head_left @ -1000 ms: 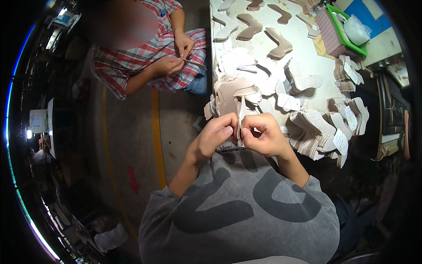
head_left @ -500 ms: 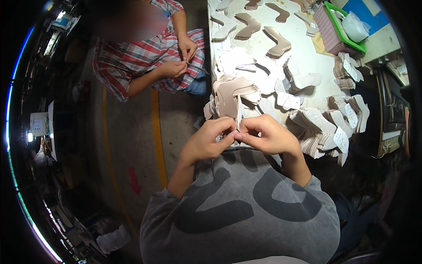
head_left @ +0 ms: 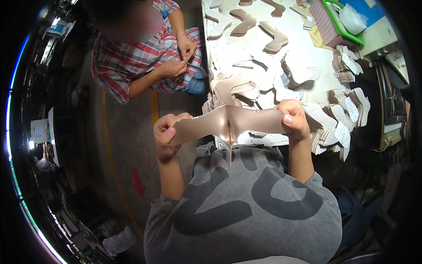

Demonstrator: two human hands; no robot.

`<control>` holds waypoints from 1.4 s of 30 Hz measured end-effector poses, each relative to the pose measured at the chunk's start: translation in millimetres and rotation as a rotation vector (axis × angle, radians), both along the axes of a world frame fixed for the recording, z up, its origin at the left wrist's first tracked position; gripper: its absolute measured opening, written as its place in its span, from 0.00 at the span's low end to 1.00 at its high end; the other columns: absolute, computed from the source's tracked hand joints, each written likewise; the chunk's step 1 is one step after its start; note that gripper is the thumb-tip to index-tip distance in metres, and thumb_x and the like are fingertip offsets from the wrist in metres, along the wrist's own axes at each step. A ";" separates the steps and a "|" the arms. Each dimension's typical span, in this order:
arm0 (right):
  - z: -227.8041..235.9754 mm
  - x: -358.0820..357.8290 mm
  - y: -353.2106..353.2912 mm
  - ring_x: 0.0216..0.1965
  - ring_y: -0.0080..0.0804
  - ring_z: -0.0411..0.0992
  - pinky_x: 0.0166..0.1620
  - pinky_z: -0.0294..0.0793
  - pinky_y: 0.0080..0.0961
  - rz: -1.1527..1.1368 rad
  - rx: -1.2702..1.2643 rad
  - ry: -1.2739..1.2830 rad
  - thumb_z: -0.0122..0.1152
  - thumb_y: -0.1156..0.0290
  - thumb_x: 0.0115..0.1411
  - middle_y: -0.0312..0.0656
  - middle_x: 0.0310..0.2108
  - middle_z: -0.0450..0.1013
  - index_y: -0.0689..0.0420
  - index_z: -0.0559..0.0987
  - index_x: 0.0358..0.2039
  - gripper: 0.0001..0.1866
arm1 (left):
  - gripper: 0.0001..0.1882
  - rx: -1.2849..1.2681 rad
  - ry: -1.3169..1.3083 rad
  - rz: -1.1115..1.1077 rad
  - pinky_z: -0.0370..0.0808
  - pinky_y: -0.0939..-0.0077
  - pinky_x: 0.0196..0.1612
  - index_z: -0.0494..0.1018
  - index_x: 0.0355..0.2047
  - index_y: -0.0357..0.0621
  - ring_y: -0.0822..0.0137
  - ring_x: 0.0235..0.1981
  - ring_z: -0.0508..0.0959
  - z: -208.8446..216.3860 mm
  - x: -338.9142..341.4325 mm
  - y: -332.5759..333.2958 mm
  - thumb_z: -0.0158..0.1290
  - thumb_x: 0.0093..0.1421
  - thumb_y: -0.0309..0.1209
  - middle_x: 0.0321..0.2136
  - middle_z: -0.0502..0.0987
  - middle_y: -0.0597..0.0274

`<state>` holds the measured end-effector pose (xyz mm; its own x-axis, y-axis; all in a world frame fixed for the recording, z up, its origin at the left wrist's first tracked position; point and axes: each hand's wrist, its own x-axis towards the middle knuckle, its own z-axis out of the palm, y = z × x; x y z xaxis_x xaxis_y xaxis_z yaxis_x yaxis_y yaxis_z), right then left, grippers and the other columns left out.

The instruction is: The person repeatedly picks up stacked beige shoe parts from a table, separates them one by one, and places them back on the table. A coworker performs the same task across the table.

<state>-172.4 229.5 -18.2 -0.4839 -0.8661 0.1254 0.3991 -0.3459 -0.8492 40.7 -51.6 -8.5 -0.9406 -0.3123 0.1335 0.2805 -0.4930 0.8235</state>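
Observation:
Between my hands a shiny beige-bronze leather piece (head_left: 200, 125) is stretched out wide, with a raised fold down its middle that hangs to a point over my shirt. My left hand (head_left: 165, 134) is closed on its left end. At the right end my right hand (head_left: 296, 119) grips it, thumb on top. Just beyond lies a pile of similar cut leather pieces (head_left: 226, 88) on the table's near edge. To the right of my right hand, stacks of pale cut pieces (head_left: 325, 127) carry white tags.
The white table (head_left: 303, 57) holds several boot-shaped piece stacks (head_left: 274, 37). A green-rimmed basket (head_left: 340, 26) with a white plastic bag stands at the far right. At the left a person in a checked shirt (head_left: 121, 66) holds a small piece (head_left: 198, 69). Yellow lines mark the floor.
My hands have moved apart from a close pinch, my left one leftward and my right one rightward. The folded piece is now opened out between them.

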 end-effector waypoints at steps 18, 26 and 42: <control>-27.6 -1.0 -26.3 0.20 0.23 0.64 0.23 0.64 0.25 0.034 -0.134 -0.227 0.63 0.59 0.64 0.36 0.20 0.67 0.60 0.75 0.26 0.18 | 0.15 0.243 -0.061 0.839 0.61 0.55 0.65 0.75 0.41 0.43 0.66 0.36 0.74 -1.0 41.8 -47.0 0.48 0.64 0.40 0.16 0.66 0.71; -65.6 -46.0 -62.0 0.20 0.31 0.69 0.29 0.71 0.32 -0.127 0.861 0.816 0.61 0.56 0.66 0.42 0.16 0.70 0.61 0.75 0.24 0.21 | 0.11 0.162 0.094 0.517 0.66 0.63 0.52 0.70 0.33 0.43 0.67 0.39 0.73 -7.3 53.0 -60.3 0.49 0.62 0.39 0.19 0.67 0.67; -43.6 45.1 -65.5 0.51 0.23 0.72 0.55 0.72 0.26 0.215 0.195 -0.135 0.52 0.51 0.76 0.41 0.50 0.75 0.62 0.70 0.65 0.30 | 0.12 0.132 -0.048 -0.007 0.70 0.63 0.52 0.65 0.25 0.41 0.49 0.49 0.73 -37.1 -19.2 11.7 0.45 0.61 0.36 0.30 0.75 0.51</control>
